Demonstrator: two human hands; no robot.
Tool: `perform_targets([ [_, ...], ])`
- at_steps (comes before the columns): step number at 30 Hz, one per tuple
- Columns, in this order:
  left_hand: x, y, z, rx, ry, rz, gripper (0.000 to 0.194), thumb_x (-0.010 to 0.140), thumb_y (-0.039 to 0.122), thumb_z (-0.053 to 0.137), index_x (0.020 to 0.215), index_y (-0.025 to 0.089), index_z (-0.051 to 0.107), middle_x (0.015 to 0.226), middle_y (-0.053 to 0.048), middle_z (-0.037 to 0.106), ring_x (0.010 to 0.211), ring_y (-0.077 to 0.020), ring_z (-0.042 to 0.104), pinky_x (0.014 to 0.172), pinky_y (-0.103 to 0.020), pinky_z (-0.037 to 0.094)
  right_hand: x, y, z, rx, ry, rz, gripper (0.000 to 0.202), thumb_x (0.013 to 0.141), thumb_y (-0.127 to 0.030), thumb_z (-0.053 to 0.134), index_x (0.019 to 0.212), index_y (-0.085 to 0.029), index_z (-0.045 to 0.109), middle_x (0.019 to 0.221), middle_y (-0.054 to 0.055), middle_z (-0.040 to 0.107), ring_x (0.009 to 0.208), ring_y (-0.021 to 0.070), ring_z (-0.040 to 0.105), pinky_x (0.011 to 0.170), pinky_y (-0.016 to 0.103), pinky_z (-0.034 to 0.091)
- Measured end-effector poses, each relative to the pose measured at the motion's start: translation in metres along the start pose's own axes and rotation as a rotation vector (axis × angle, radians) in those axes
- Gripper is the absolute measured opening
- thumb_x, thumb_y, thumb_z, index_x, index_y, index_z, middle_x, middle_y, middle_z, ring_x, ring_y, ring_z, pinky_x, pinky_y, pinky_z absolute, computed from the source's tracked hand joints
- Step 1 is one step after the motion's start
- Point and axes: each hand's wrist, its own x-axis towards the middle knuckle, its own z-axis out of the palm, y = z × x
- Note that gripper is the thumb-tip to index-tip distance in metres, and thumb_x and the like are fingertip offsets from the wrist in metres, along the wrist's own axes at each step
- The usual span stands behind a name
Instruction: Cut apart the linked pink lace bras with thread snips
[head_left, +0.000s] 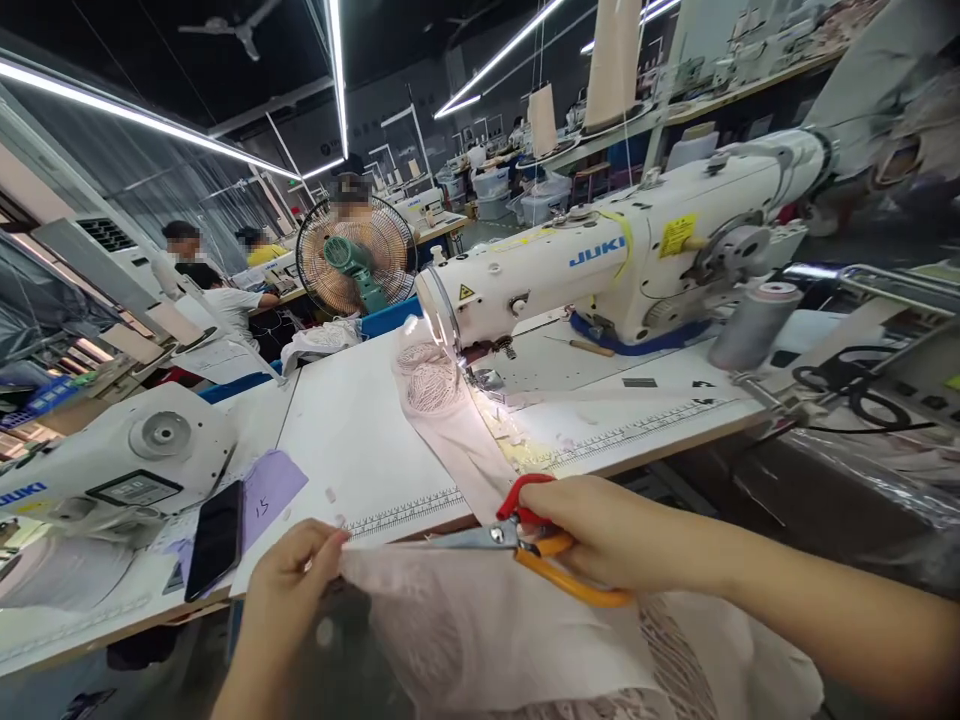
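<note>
Red and orange handles sit in the right hand [592, 525], its fingers closed round the scissors [496, 537], which lie level in front of the sewing machine [540, 275] and point across to the left hand [292, 575]. That hand pinches a corner of the pale cloth [517, 610] between thumb and fingers, probably to keep its top edge taut along the blades. Blur makes it hard to tell whether the blades meet or stand slightly apart. The cloth hangs in front of the sewing machine, off the near edge of the table [352, 425], so its lacy parts drape free of the top. A lace-patterned strip [465, 440] lies beside the sewing machine's needle end and runs to that near edge; its link with the hanging cloth is unclear. Left of the sewing machine, white tabletop gives cloth room to slide. Farther left, a phone [214, 540] rests at the edge by a purple scrap [274, 480], seemingly kept aside. Right of the sewing machine's needle, a thread cone [754, 325] narrows the room.
</note>
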Motion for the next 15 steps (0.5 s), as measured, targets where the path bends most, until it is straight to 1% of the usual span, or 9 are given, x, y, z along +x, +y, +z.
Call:
perform_targets([
  [2,0.001,0.005,0.016,0.142,0.095,0.147,0.019,0.083,0.035,0.060,0.075,0.020,0.066,0.089,-0.009,0.071,0.091,-0.0270,0.069,0.080,-0.039,0.055,0.003,0.001,-0.001,0.017,-0.030,0.019,0.024,0.068,-0.001,0.053,0.078,-0.021,0.046,0.075,0.000,0.058,0.065,0.0161,0.053,0.057,0.022,0.035],
  [3,-0.001,0.012,0.025,0.171,0.097,0.227,0.016,0.085,0.032,0.058,0.089,0.019,0.067,0.099,-0.010,0.072,0.099,-0.0273,0.068,0.086,-0.041,0.055,0.004,-0.001,-0.001,0.029,-0.049,0.018,0.024,0.068,-0.001,0.053,0.078,-0.021,0.045,0.074,0.000,0.057,0.065,0.0157,0.052,0.057,0.022,0.035],
  [5,-0.008,0.034,0.045,0.143,-0.063,0.403,0.029,0.089,0.023,0.054,0.118,0.021,0.060,0.119,-0.011,0.068,0.114,-0.0250,0.064,0.096,-0.041,0.052,0.006,-0.007,-0.001,0.053,-0.089,-0.001,0.023,0.068,-0.002,0.053,0.076,-0.021,0.044,0.072,-0.001,0.055,0.063,0.0148,0.050,0.056,0.022,0.034],
  [7,-0.014,0.057,0.064,0.065,-0.289,0.554,0.043,0.089,0.020,0.053,0.132,0.020,0.051,0.127,-0.013,0.064,0.123,-0.0264,0.057,0.105,-0.044,0.046,0.008,-0.015,-0.002,0.074,-0.128,-0.028,0.021,0.069,-0.004,0.053,0.075,-0.022,0.043,0.071,-0.002,0.055,0.062,0.0143,0.049,0.055,0.021,0.033],
  [8,-0.016,0.067,0.070,0.053,-0.379,0.580,0.041,0.088,0.021,0.054,0.129,0.019,0.053,0.122,-0.014,0.066,0.120,-0.0280,0.059,0.105,-0.046,0.046,0.008,-0.018,-0.004,0.083,-0.143,-0.040,0.020,0.069,-0.005,0.053,0.074,-0.022,0.044,0.071,-0.002,0.054,0.062,0.0143,0.048,0.054,0.021,0.033],
  [9,-0.017,0.075,0.075,0.050,-0.435,0.571,0.033,0.089,0.021,0.052,0.121,0.019,0.059,0.112,-0.012,0.070,0.110,-0.0275,0.063,0.099,-0.045,0.049,0.008,-0.021,-0.006,0.089,-0.156,-0.048,0.019,0.070,-0.006,0.053,0.075,-0.022,0.044,0.071,-0.002,0.054,0.061,0.0144,0.048,0.054,0.022,0.033],
  [11,-0.019,0.084,0.077,0.056,-0.532,0.501,0.022,0.091,0.020,0.047,0.102,0.019,0.066,0.091,-0.009,0.072,0.088,-0.0243,0.067,0.083,-0.037,0.054,0.009,-0.021,-0.012,0.093,-0.171,-0.052,0.016,0.070,-0.008,0.053,0.076,-0.021,0.046,0.071,-0.002,0.054,0.062,0.0148,0.048,0.054,0.022,0.033],
  [13,-0.020,0.086,0.071,0.061,-0.599,0.399,0.022,0.092,0.019,0.044,0.090,0.019,0.066,0.080,-0.006,0.070,0.073,-0.0205,0.065,0.068,-0.030,0.051,0.010,-0.018,-0.017,0.091,-0.183,-0.048,0.014,0.071,-0.010,0.053,0.077,-0.021,0.047,0.072,-0.001,0.054,0.062,0.0153,0.048,0.055,0.023,0.033],
  [15,-0.021,0.085,0.060,0.074,-0.643,0.297,0.021,0.092,0.019,0.046,0.083,0.019,0.065,0.076,-0.004,0.070,0.068,-0.0180,0.063,0.061,-0.026,0.046,0.011,-0.012,-0.021,0.092,-0.202,-0.049,0.010,0.073,-0.014,0.054,0.076,-0.021,0.047,0.072,-0.001,0.053,0.063,0.0156,0.048,0.054,0.023,0.033],
])
